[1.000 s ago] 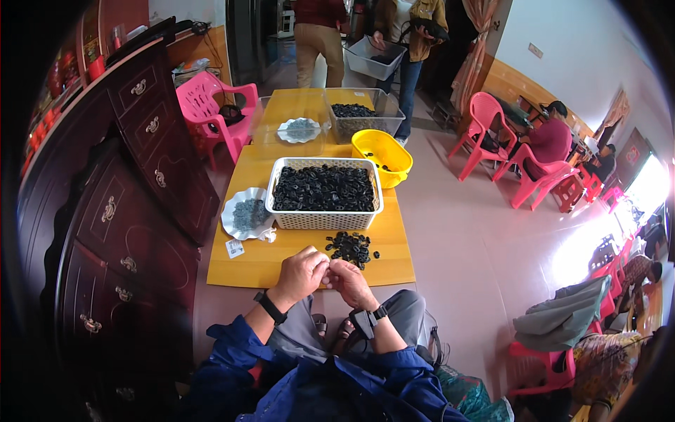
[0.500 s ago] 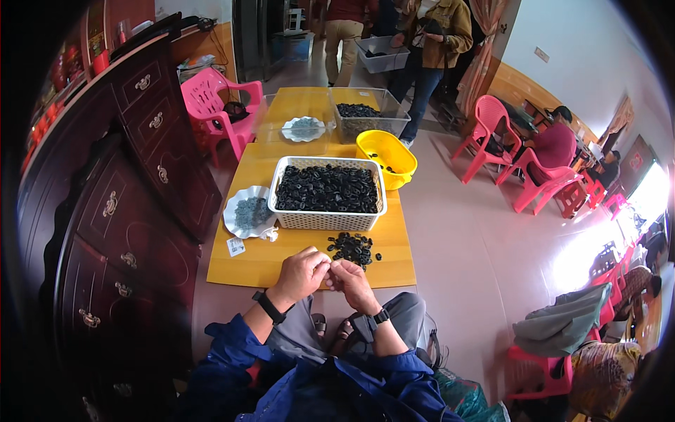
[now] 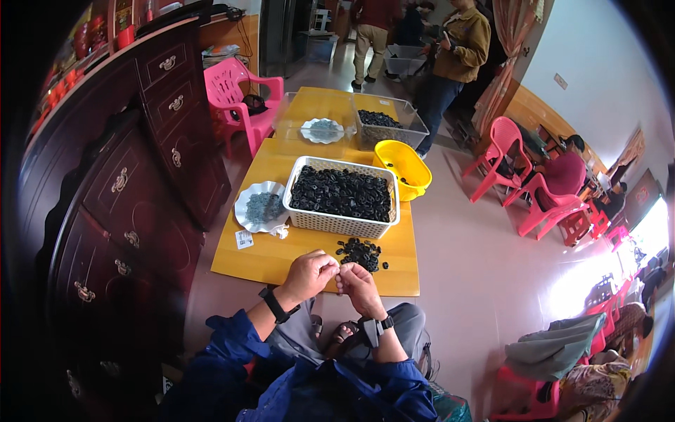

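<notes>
My left hand (image 3: 309, 273) and my right hand (image 3: 359, 287) meet fingertip to fingertip above the near edge of the yellow table (image 3: 232, 259). Both are closed in a pinch; whatever lies between the fingers is too small to make out. Just beyond my right hand is a loose pile of small black ring-like parts (image 3: 358, 253). Behind that pile stands a white perforated basket (image 3: 337, 224), heaped with more black parts (image 3: 341, 193). A white scalloped plate (image 3: 242, 204) holding small greyish translucent pieces (image 3: 264, 208) sits left of the basket.
A yellow tub (image 3: 419, 190) stands right of the basket. Farther back are a clear bin (image 3: 415, 136) of black parts and a second scalloped plate (image 3: 309, 135). A dark cabinet (image 3: 155, 204) lines the left, near a pink chair (image 3: 242, 91). A person in a brown jacket (image 3: 465, 49) stands beyond the table.
The view has turned slightly, so the table and basket appear shifted right. My hands remain pinched together. In the background, the brown-jacketed person no longer holds the clear bin, which now sits lower behind.
</notes>
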A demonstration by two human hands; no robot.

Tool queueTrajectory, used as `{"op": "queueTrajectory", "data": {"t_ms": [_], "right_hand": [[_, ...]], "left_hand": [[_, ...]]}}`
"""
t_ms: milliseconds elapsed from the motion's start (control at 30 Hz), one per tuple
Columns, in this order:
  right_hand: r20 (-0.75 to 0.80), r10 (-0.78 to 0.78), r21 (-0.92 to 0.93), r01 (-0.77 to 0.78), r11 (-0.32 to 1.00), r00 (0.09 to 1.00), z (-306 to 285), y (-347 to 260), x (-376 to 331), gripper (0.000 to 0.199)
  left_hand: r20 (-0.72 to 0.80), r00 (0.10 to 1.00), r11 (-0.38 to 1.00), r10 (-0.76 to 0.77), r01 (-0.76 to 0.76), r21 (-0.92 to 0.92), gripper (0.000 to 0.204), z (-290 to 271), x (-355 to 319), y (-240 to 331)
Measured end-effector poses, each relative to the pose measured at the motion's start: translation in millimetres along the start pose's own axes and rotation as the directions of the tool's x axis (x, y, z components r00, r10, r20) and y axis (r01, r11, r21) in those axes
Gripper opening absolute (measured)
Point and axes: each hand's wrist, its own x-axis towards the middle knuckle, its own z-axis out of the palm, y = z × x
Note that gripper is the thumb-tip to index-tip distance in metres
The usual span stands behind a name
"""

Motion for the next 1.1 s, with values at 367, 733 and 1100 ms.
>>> {"op": "queueTrajectory", "data": {"t_ms": [367,733,1100], "right_hand": [[-0.046,-0.349,-0.501,0.281,0.818,0.936,4.2,18.4,6.8,0.012],[-0.09,-0.199,-0.276,0.167,0.946,0.976,6.3,16.6,7.5,0.017],[-0.125,-0.212,-0.387,0.149,0.91,0.969,-8.7,3.2,-10.1,0.023]], "left_hand": [[0.071,0.972,0.956,-0.222,0.231,-0.18,0.014,5.6,-8.2,-34.6],[0.079,0.975,0.927,-0.206,0.22,-0.304,0.018,0.8,-12.7,-46.3],[-0.363,0.882,0.747,-0.302,0.455,0.484,0.013,-103.5,26.4,-135.2]]}}
